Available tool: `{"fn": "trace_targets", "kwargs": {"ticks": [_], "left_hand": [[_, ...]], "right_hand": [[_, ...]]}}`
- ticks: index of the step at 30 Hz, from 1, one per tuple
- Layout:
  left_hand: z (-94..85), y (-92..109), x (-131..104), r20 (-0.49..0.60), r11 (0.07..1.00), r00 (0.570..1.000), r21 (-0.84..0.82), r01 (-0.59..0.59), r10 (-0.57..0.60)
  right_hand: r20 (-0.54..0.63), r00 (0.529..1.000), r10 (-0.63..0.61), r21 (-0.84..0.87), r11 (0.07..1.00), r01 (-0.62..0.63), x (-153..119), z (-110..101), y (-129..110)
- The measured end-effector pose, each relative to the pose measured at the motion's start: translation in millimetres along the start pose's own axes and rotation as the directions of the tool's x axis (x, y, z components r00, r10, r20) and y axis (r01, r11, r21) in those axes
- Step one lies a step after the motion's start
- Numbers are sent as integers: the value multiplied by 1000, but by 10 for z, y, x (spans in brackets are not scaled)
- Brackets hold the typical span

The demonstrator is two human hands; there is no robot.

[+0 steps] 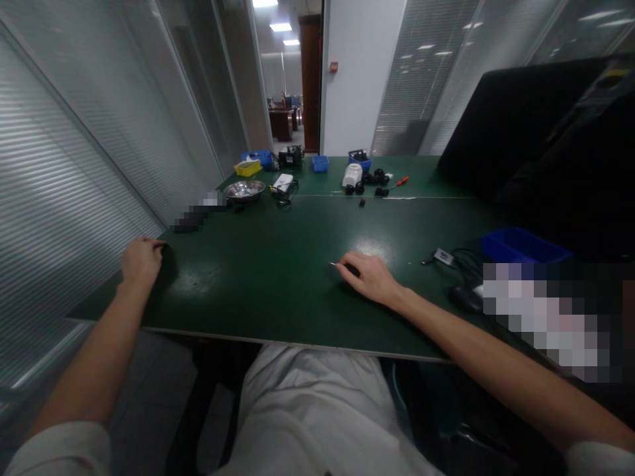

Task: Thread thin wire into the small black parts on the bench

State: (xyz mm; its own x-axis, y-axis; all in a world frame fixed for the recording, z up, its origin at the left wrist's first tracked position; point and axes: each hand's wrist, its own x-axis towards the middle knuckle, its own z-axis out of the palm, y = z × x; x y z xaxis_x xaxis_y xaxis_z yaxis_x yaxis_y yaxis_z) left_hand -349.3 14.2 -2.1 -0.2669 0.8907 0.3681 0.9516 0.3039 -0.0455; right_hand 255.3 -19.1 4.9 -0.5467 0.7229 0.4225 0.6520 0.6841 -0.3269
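My left hand (142,260) rests near the left edge of the green table (258,271), thumb and fingers pinched together. Something small and dark may be at its fingertips, but I cannot make it out. Over the middle of the table, my right hand (367,274) is closed in a pinch. A thin, shiny, pin-like piece (332,264) sticks out from its fingertips toward the left; the rest of it is hidden by the fingers.
At the back stand a steel bowl (245,191), a yellow tray (247,168), a small blue basket (320,164), a white device (352,175) and a red-handled screwdriver (402,180). On the right are a mouse (465,297), a blue tray (520,246), cables and a large black monitor (516,125).
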Motion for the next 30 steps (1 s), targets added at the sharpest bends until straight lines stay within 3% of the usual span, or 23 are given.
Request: {"fn": "trace_targets", "kwargs": {"ticks": [11,21,30], "left_hand": [[-39,39,-12,37,999,998,-12,44,-44],[-150,152,-33,23,991,997,119,65,-68],[-19,63,-7,-12,996,996,0,93,-93]], "right_hand": [[18,1000,8,-16,1000,-8,2,-3,1],[22,1000,0,-32,999,1,4,-13,-21],[27,1000,-9,-24,1000,10,1,2,0]]}}
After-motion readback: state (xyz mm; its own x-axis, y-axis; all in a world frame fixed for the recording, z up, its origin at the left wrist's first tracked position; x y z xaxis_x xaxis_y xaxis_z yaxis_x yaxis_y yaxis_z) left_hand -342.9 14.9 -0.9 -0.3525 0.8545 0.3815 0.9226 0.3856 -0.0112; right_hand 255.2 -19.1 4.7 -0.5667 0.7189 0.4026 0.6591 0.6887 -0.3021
